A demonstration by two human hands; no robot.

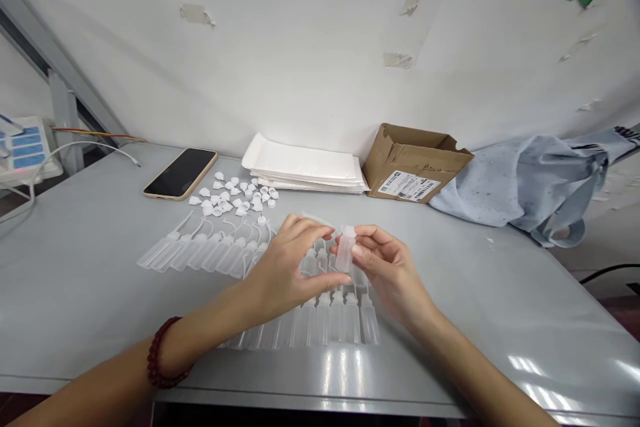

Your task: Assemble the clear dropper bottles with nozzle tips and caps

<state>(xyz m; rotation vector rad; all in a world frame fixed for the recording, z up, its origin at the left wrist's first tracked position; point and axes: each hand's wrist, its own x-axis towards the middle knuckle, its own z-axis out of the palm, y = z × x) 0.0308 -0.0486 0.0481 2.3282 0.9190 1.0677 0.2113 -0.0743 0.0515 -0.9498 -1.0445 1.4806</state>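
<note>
My right hand (387, 270) pinches a small clear plastic bottle (345, 250), holding it upright above the grey table (75, 280). My left hand (287, 267), with a red bead bracelet on its wrist, has its fingers closed around the bottle's top and side. Beneath both hands lies a row of several similar empty bottles (330, 317). Another row of bottles with thin tips (200, 250) lies to the left. A scatter of small white caps (233, 197) sits behind that row.
A phone (180, 173) lies face up at the back left. A stack of white trays (305, 167), an open cardboard box (413, 163) and a light blue cloth bag (530, 183) stand along the wall. A device with cables (25, 150) is at far left.
</note>
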